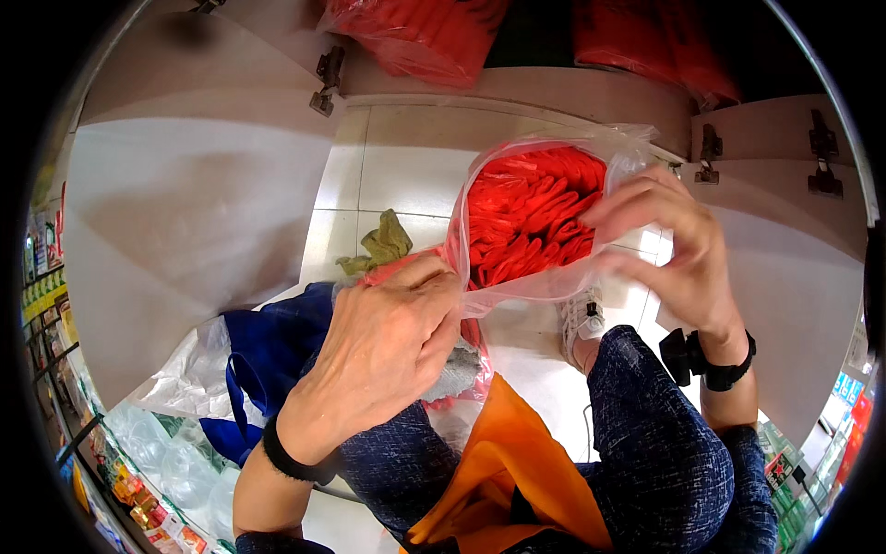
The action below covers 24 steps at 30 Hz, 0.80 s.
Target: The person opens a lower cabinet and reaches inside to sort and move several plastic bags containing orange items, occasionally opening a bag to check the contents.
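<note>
A clear plastic bag (533, 285) stands with its mouth spread wide in front of me. Inside it, bright red thin bags or sheets (529, 215) are packed in folded bundles. My left hand (394, 339) pinches the near left rim of the clear bag. At the opposite side, my right hand (671, 235) is blurred, its thumb and fingers apart beside the rim, fingertips over the opening. Whether it touches the film is hard to tell. Under my left hand, a grey cloth (453, 374) and more red plastic partly show.
Open cabinet doors (194, 208) (775, 277) flank me. Wrapped red packs (422, 41) sit in the cabinet ahead. An olive cloth (385, 239), a blue fabric bag (277, 346) and crumpled white plastic (190, 374) lie at the left. Stocked shelves (52, 311) stand at the far left.
</note>
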Each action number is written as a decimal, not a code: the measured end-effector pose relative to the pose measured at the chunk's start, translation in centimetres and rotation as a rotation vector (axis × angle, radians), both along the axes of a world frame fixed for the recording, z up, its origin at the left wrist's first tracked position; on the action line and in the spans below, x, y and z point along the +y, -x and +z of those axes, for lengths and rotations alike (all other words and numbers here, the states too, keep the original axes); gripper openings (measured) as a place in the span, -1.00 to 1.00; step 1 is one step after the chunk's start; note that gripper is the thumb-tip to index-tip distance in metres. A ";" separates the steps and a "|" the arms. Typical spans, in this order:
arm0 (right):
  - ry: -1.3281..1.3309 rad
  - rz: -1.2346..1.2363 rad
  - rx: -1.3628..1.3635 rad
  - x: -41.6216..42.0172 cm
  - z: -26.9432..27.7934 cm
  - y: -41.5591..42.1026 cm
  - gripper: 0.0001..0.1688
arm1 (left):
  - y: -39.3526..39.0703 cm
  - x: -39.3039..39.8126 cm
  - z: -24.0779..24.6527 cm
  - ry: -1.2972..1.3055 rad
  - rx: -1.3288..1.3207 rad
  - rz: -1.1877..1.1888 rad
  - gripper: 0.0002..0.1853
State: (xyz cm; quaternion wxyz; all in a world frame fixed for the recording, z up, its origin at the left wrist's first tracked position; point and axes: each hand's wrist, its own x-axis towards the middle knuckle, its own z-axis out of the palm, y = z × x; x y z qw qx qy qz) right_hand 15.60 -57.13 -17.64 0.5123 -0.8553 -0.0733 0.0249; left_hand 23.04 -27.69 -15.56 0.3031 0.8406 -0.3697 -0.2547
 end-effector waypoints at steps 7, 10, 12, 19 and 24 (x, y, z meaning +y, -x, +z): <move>0.285 0.388 -0.266 5.6 -0.2 -3.6 -0.36 | 0.7 -0.2 0.7 -0.119 -0.176 -0.044 -0.92; 0.221 0.409 -0.239 6.6 -0.7 -4.0 -0.34 | 0.8 0.1 0.4 -0.138 -0.239 -0.052 -0.88; 0.238 0.415 -0.271 7.0 -1.4 -4.3 -0.41 | 0.8 0.1 0.2 -0.103 -0.259 -0.006 -0.86; 0.357 0.403 -0.302 6.9 -2.1 -4.8 -0.66 | 1.1 0.7 -0.5 -0.177 -0.186 0.228 -0.78; 0.321 0.314 -0.413 7.3 -3.8 -5.3 -0.81 | 0.9 0.9 -0.7 -0.108 -0.224 0.198 -0.81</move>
